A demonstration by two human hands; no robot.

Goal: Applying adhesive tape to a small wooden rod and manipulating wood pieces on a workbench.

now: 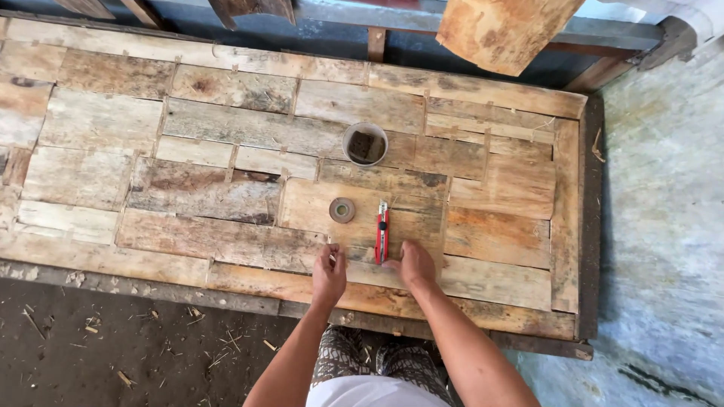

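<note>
A large sheet of patched wood veneer pieces (226, 151) lies flat on a low table. My left hand (329, 276) rests near the front edge, fingers pinched on a small strip of tape or veneer. My right hand (412, 264) presses flat on the veneer, its fingertips beside the lower end of a red utility knife (382, 232). The knife lies on the sheet, pointing away from me. A small roll of brown tape (342, 209) sits just left of the knife.
A round white cup-like container (366, 143) stands on the sheet beyond the knife. A loose veneer sheet (501, 30) hangs over the far rail. Dirt floor with wood scraps (113, 347) lies at lower left, a pale concrete floor (664, 226) at right.
</note>
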